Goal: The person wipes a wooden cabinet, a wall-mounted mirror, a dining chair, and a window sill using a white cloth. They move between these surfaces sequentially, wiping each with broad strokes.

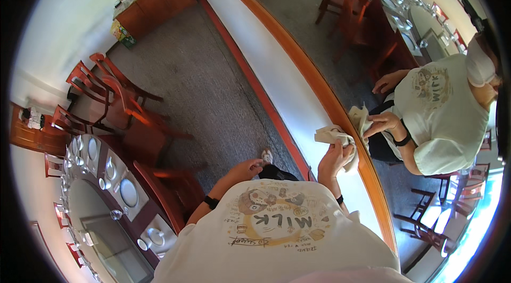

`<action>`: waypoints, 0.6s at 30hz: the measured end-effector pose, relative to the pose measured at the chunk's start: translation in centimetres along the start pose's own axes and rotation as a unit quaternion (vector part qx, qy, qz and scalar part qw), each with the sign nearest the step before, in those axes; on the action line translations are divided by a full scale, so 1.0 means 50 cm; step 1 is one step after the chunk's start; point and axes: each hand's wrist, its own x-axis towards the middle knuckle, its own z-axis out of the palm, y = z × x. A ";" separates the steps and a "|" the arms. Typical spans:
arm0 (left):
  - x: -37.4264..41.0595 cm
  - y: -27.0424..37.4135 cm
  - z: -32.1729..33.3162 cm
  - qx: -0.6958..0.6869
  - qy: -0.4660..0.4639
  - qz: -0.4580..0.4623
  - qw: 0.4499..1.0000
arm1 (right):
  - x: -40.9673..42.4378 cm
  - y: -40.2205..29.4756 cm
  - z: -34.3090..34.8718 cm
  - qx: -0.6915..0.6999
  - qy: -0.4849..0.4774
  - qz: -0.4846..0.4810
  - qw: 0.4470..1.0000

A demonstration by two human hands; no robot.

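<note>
My right hand (336, 159) grips a crumpled off-white cloth (332, 134) at the wooden frame (346, 117) of a large wall mirror. Part of the cloth hangs below my fingers along the frame. Beside my body, my left hand (246, 170) is held low with nothing in it, its fingers loosely bent and a black band on the wrist. The mirror glass (303, 15) shows my reflection, including the hand with the cloth.
Left of me, a round dining table (137, 223) carries plates, cups, glasses and a large turntable (94, 195). Red wooden chairs (151, 143) stand around it. A wooden sideboard (159, 1) is against the far wall, with a colourful carton (121, 34) beside it. A red baseboard (247, 71) edges the floor.
</note>
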 end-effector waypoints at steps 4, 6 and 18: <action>-0.062 0.032 -0.048 0.021 0.047 0.015 0.999 | -0.024 -0.020 0.028 0.019 0.005 0.018 1.000; -0.076 0.005 -0.042 -0.012 0.068 0.018 0.997 | -0.026 -0.027 0.030 -0.008 0.002 0.013 1.000; -0.012 -0.089 -0.046 -0.059 0.034 0.013 0.998 | 0.074 0.010 -0.004 -0.122 -0.075 -0.168 0.975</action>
